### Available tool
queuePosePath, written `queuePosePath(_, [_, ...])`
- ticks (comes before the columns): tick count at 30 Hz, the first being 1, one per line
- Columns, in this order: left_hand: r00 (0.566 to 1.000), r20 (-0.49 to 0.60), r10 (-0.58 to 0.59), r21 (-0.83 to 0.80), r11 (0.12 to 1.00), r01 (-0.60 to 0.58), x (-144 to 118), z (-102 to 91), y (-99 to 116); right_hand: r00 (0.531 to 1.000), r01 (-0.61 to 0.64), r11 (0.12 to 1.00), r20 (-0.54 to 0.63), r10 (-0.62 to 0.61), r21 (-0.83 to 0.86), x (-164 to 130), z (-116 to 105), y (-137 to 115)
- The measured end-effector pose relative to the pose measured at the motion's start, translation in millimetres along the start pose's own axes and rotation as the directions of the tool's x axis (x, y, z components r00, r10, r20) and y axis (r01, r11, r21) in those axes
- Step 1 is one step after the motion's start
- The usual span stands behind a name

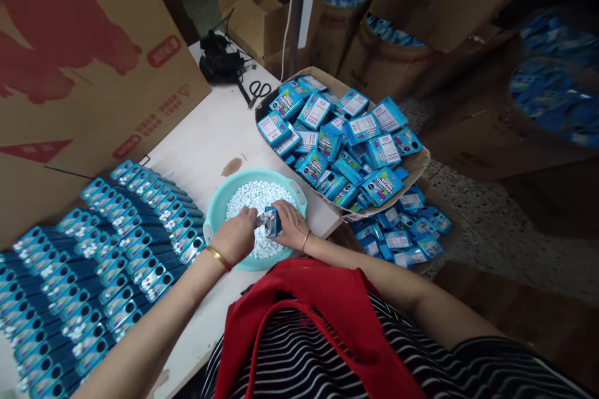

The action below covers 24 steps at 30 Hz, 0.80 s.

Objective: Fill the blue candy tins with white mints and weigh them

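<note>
My right hand (291, 225) holds a small blue candy box (271, 222) over a turquoise basin (216, 201). White candies (262, 193) lie heaped in the basin. Closed just left of the box, my left hand (235, 235) grips what looks like a small scoop (261, 220), its end at the box with a few white candies; most of it is hidden by the fingers. To the left, rows of upright blue candy boxes (135, 243) stand packed on the table, some with white candies on their tops.
A large carton (341, 143) piled with blue boxes stands right of the basin. More blue boxes (407, 234) lie below it. Scissors (259, 90) and a black object (218, 59) are at the table's far end. A big cardboard box (93, 62) rises at left; filled cartons (384, 56) stand behind.
</note>
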State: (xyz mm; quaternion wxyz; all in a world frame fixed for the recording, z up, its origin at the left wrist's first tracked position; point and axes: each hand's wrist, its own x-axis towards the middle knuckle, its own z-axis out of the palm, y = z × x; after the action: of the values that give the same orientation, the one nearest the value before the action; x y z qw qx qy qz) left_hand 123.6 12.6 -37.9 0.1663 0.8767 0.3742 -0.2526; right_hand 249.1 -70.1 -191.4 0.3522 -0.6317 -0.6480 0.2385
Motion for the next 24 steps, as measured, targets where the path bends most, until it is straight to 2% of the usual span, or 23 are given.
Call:
queuePosePath(2, [1.0, 0.011, -0.024, 0.125, 0.992, 0.022, -4, -7.3, 17, 1.0, -0.002, 1.0, 0.004, 0.002, 0.016, 0, 2, 1])
queuePosePath(4, [1.0, 0.026, -0.018, 0.179, 0.984, 0.013, -8, -12.6, 21, 1.0, -0.013, 0.999, 0.002, 0.013, 0.038, 0, 2, 3])
queuePosePath(7, [0.999, -0.027, -0.027, 0.139, 0.99, 0.03, -2, -6.5, 1, 0.998, -0.048, 0.996, -0.024, 0.05, 0.069, -1, -3, 6])
queuePosePath(10, [0.983, -0.159, -0.091, 0.04, 0.994, 0.099, 26, 26.1, -37, 0.994, -0.09, 0.99, -0.056, 0.096, 0.112, -2, -12, 7])
queuePosePath(12, [0.981, -0.169, -0.098, -0.018, 0.995, 0.097, 52, 58.8, -55, 0.988, -0.124, 0.982, -0.074, 0.136, 0.146, -4, -17, 5])
queuePosePath(14, [0.985, -0.151, -0.085, -0.075, 0.994, 0.074, 74, 92.1, -62, 0.981, -0.157, 0.972, -0.085, 0.174, 0.175, -6, -23, 3])
queuePosePath(16, [0.989, -0.134, -0.06, -0.117, 0.992, 0.044, 88, 119.8, -60, 0.974, -0.188, 0.962, -0.087, 0.208, 0.197, -8, -28, 0])
queuePosePath(18, [0.992, -0.121, -0.027, -0.162, 0.987, 0.007, 91, 139.1, -53, 0.966, -0.222, 0.952, -0.085, 0.244, 0.213, -11, -34, -3])
queuePosePath(24, [0.991, -0.082, 0.104, -0.362, 0.923, -0.127, 77, 164.1, -34, 0.956, -0.256, 0.937, -0.08, 0.281, 0.238, -20, -48, -9])
